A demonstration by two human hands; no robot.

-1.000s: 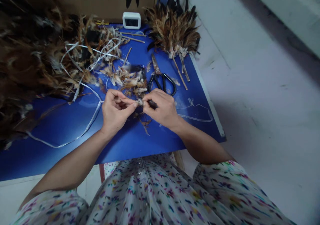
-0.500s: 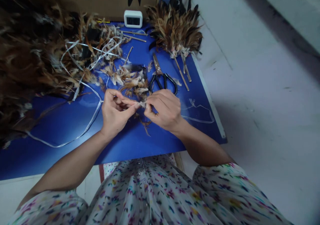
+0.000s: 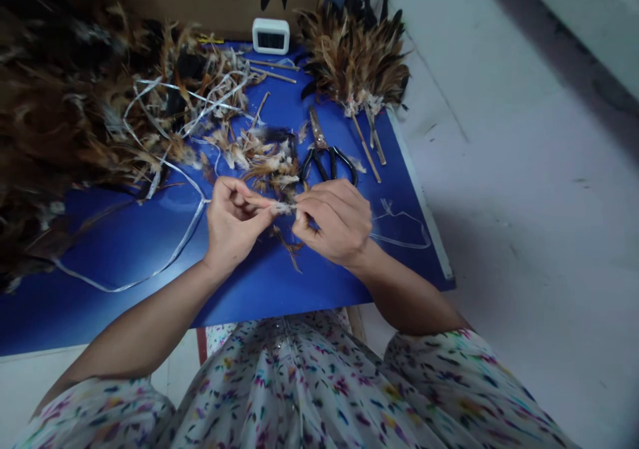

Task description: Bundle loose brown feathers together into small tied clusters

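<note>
Between my hands is a small pale feather tuft (image 3: 283, 207). My left hand (image 3: 238, 219) pinches its left end between thumb and fingertips. On its right end, the fingertips of my right hand (image 3: 335, 221) are closed. Loose brown and cream feathers (image 3: 272, 163) lie on the blue table (image 3: 299, 289) just beyond my hands. Black-handled scissors (image 3: 320, 144) rest behind my right hand, points away from me. A few thin brown feathers (image 3: 288, 249) lie below the tuft.
A big heap of brown feathers (image 3: 74, 103) with white ribbon (image 3: 187, 226) covers the left side. Feather bunches on sticks (image 3: 357, 56) lie at the back right. A white digital clock (image 3: 270, 36) stands before a cardboard box (image 3: 210, 10). A wall borders the table's right edge.
My right hand has moved slightly right, away from my left, and more of the pale tuft shows between them. The whole view has shifted a little.
</note>
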